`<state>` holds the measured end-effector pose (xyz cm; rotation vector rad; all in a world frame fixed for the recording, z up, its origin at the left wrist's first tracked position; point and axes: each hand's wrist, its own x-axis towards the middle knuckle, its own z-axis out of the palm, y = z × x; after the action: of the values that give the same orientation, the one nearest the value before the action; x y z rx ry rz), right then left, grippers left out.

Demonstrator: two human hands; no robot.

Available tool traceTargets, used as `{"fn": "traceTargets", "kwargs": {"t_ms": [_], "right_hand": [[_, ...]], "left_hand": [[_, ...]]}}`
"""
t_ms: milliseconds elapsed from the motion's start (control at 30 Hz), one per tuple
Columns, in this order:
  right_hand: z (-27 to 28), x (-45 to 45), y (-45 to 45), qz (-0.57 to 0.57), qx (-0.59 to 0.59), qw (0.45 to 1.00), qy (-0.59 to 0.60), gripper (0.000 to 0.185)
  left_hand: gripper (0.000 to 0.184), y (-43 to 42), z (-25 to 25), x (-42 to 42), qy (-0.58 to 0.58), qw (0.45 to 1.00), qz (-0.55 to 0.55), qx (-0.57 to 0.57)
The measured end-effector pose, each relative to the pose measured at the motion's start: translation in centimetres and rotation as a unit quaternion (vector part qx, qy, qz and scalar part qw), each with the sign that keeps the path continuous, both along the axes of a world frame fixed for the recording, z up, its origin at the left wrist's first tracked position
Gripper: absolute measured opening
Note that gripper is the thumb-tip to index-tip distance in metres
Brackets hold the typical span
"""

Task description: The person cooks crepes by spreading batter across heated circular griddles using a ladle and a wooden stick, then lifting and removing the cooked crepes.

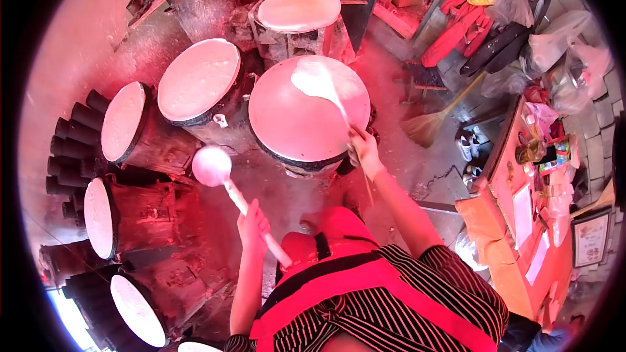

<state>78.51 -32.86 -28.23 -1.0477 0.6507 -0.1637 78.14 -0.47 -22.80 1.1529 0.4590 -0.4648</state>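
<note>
My left hand (253,227) is closed around the pale handle of a ladle (212,166), its round whitish head up and to the left. My right hand (365,151) grips a thin stick with a pale, fan-shaped end (314,79). That end is over the large round drum-shaped stand (287,117), which has a flat pinkish top; I cannot tell whether it touches. Left of it stand similar round-topped stands, one large (199,81) and one smaller (124,120). Pink-red light covers the scene.
More round-topped stands (99,218) line the left, beside stacked black cylinders (72,137). Another pale disc (300,10) rests on bricks at the back. A straw broom (433,124) and shoes (466,146) lie right, near a cluttered orange-covered table (489,228). Plastic bags (557,45) sit farther back.
</note>
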Motion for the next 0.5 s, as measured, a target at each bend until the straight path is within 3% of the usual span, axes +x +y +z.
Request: {"fn": "traceTargets", "kwargs": {"t_ms": [67,133,333,500], "right_hand": [[-2.8,-1.3,0.3,-0.114,-0.024,0.993,0.012,0.033],[-4.4,-0.1,1.0,-0.116,-0.047,0.992,0.023,0.034],[-0.7,5.4,3.2,0.013,-0.043,0.998,0.043,0.034],[2.1,0.8,-1.9,0.178,0.036,0.982,0.055,0.035]], "left_hand": [[0.017,2.9,-3.2,-0.9,0.054,0.998,0.021,-0.016],[0.015,5.1,-5.8,-1.8,0.119,0.992,0.042,-0.008],[0.009,8.2,-11.3,-6.1,0.209,0.963,0.106,-0.137],[0.006,8.8,-17.3,-10.6,0.274,0.89,0.232,-0.283]]}}
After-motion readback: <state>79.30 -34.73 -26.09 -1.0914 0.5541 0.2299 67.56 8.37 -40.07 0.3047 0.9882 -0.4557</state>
